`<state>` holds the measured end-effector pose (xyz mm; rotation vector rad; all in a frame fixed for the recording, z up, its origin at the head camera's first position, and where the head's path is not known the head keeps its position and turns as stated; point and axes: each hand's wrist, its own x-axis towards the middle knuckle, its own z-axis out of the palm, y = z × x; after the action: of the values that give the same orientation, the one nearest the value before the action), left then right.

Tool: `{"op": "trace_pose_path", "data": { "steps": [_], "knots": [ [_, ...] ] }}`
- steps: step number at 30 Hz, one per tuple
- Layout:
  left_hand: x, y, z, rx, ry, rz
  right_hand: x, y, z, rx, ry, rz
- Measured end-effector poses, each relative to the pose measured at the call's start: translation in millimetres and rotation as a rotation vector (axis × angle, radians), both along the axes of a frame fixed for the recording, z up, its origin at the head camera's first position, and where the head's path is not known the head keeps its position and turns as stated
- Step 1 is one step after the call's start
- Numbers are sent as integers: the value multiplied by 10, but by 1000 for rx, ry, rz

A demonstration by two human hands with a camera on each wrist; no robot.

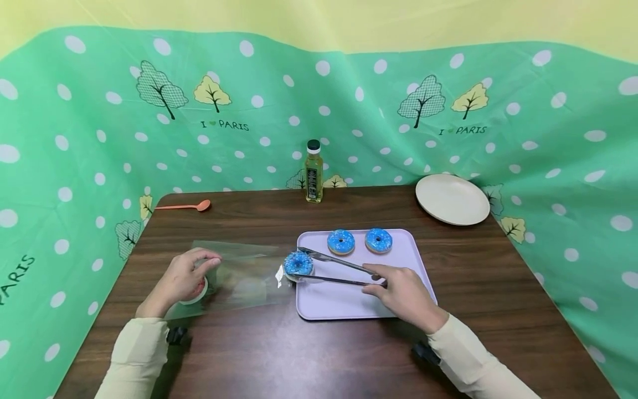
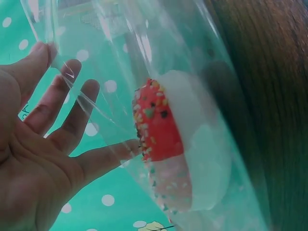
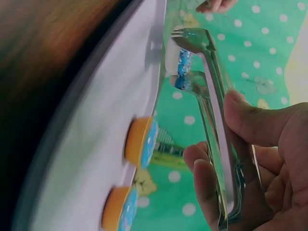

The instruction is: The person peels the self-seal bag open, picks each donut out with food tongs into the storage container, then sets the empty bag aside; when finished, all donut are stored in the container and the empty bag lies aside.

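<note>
Our right hand (image 1: 405,292) grips tongs (image 1: 339,280) | axis right-to-left | donut (image 1: 298,262) lies left, between their ends, by bag's (image 1: 244,280) right end | our left hand (image 1: 180,278) pinches bag

The left arm (image 1: 132,363) slants in from the near left, with a pale sleeve down to the wrist. The left hand (image 1: 181,277) points right and far. Its thumb (image 2: 31,70) and one fingertip pinch together, and the other fingers are spread apart. The right arm (image 1: 473,363) slants in from the near right, covered the same way. The right hand (image 1: 406,293), well apart from the left hand, points left in a grip, with bent fingers across from the thumb.
</note>
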<state>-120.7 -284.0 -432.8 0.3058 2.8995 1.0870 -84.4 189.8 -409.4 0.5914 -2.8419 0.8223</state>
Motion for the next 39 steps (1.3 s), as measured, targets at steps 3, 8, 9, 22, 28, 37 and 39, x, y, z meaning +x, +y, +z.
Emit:
{"op": "trace_pose_path", "data": {
  "steps": [3,8,9,22,28,37,39],
  "knots": [
    [0,1,3,-2,11,3,77,139,14,-4,-4,-32],
    [-7,-6,9,-1,11,1,194,386,43,4,25,-84],
    [-6,-7,10,-2,10,0,217,433,53,9,31,-94],
    [3,-27,38,21,-1,1,442,950,163,94,-55,-241],
    [26,-43,36,27,-5,9,490,1122,147,140,-80,-271],
    [62,-31,18,54,-34,21,618,1317,186,184,-131,-307],
    [61,-30,17,34,-15,20,633,1340,205,195,-141,-312]
  ]
}}
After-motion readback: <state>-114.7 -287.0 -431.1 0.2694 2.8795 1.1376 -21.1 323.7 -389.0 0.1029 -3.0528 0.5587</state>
